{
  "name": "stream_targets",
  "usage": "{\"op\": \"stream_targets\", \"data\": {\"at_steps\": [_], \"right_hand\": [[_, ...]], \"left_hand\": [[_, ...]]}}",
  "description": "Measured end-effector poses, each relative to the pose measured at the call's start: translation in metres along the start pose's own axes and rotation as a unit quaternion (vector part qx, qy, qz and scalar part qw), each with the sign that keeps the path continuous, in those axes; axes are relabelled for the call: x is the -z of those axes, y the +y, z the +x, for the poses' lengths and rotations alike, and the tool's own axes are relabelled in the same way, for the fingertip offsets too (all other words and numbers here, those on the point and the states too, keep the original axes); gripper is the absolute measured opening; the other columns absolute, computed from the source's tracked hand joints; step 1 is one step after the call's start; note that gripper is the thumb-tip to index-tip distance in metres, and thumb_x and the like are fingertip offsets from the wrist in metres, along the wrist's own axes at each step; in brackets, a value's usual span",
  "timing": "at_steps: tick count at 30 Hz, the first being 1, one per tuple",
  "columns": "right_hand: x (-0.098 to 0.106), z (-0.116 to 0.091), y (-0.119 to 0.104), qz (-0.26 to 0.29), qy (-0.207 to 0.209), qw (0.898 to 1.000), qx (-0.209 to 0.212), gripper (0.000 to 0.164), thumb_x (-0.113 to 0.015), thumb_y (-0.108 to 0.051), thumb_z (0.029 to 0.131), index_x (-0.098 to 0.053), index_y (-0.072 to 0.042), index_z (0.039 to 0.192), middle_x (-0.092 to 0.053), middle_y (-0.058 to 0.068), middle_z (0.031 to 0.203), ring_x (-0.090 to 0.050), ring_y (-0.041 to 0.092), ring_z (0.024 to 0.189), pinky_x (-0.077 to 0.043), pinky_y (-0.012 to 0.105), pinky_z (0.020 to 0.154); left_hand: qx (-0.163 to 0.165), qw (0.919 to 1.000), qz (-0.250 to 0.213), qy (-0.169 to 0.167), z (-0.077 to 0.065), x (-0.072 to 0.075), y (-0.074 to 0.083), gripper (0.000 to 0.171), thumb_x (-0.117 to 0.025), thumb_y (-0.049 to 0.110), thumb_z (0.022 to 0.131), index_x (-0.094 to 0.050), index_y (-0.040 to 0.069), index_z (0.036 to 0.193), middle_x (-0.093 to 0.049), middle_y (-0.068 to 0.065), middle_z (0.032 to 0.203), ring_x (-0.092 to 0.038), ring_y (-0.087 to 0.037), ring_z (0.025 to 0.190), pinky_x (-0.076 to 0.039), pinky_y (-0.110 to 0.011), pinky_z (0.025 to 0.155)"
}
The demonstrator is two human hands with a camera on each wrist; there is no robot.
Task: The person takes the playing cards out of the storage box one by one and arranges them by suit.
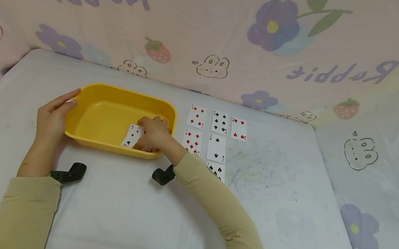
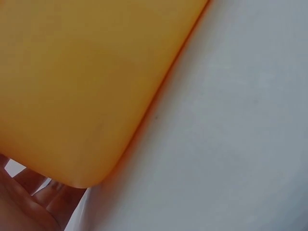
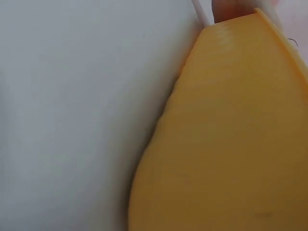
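A yellow plastic bin (image 1: pixel 103 118) stands on the white-covered table, and its walls fill much of both wrist views. My left hand (image 1: pixel 50 119) grips the bin's left end at the rim; its fingers (image 2: pixel 60 199) show beside the bin's corner in the left wrist view. Inside the bin, at its right end, my right hand (image 1: pixel 154 133) reaches down with bent fingers and holds playing cards (image 1: pixel 130 135). A black three and part of a red three peek out left of that hand. The fingertips and the rest of those cards are hidden.
Right of the bin, several face-up cards lie in rows, among them a five of diamonds (image 1: pixel 196 117), six of spades (image 1: pixel 220 122), four of hearts (image 1: pixel 239 129) and two of spades (image 1: pixel 217 148). My right sleeve (image 1: pixel 220 198) partly covers a seven of spades (image 1: pixel 216 170). Patterned cloth (image 1: pixel 182 21) hangs behind.
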State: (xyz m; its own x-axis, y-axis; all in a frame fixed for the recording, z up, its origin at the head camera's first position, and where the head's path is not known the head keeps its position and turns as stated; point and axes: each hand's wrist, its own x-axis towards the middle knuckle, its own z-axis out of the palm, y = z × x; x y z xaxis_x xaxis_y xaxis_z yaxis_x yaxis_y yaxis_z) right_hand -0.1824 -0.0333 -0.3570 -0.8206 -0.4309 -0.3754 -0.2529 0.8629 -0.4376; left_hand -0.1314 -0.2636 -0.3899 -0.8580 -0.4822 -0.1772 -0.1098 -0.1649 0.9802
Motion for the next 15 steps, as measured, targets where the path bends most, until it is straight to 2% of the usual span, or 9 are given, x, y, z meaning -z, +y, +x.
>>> {"op": "stream_targets", "data": {"at_steps": [5, 9, 12, 15], "right_hand": [[0.0, 0.0016, 0.0011, 0.015, 0.03, 0.999, -0.021, 0.068, -0.085, -0.033, 0.07, -0.058, -0.018, 0.13, -0.047, 0.005, 0.121, -0.034, 0.022, 0.112, -0.035, 0.029, 0.087], [0.0017, 0.0028, 0.0018, 0.07, 0.05, 0.996, -0.028, 0.052, -0.082, -0.031, 0.075, -0.066, -0.015, 0.121, -0.055, 0.004, 0.12, -0.037, 0.023, 0.117, -0.037, 0.03, 0.096], [0.0027, 0.0031, 0.0033, 0.112, 0.049, 0.992, -0.01, 0.045, -0.079, -0.026, 0.079, -0.067, -0.018, 0.121, -0.058, 0.003, 0.126, -0.04, 0.021, 0.119, -0.042, 0.027, 0.097], [0.0036, 0.0029, 0.0047, 0.132, 0.029, 0.991, 0.013, 0.045, -0.076, -0.023, 0.082, -0.065, -0.023, 0.125, -0.059, 0.001, 0.126, -0.047, 0.017, 0.111, -0.048, 0.021, 0.083]], "left_hand": [[0.0, 1.0, -0.005, 0.002, -0.0003, -0.0018, -0.0003, 0.032, -0.062, 0.025, 0.094, -0.065, 0.024, 0.125, -0.061, 0.021, 0.126, -0.038, -0.001, 0.133, -0.029, -0.006, 0.105], [0.002, 1.0, 0.0, 0.002, -0.0007, -0.0018, -0.0007, 0.032, -0.061, 0.025, 0.094, -0.065, 0.024, 0.126, -0.06, 0.021, 0.127, -0.038, -0.001, 0.133, -0.029, -0.006, 0.105], [0.0, 1.0, 0.004, 0.001, 0.0, -0.0007, -0.0014, 0.032, -0.061, 0.026, 0.094, -0.065, 0.025, 0.125, -0.06, 0.021, 0.127, -0.039, -0.001, 0.132, -0.03, -0.005, 0.104], [0.001, 1.0, 0.004, 0.002, 0.0002, -0.0001, -0.0008, 0.032, -0.061, 0.027, 0.094, -0.065, 0.025, 0.126, -0.06, 0.02, 0.128, -0.038, -0.001, 0.132, -0.03, -0.005, 0.104]]}}
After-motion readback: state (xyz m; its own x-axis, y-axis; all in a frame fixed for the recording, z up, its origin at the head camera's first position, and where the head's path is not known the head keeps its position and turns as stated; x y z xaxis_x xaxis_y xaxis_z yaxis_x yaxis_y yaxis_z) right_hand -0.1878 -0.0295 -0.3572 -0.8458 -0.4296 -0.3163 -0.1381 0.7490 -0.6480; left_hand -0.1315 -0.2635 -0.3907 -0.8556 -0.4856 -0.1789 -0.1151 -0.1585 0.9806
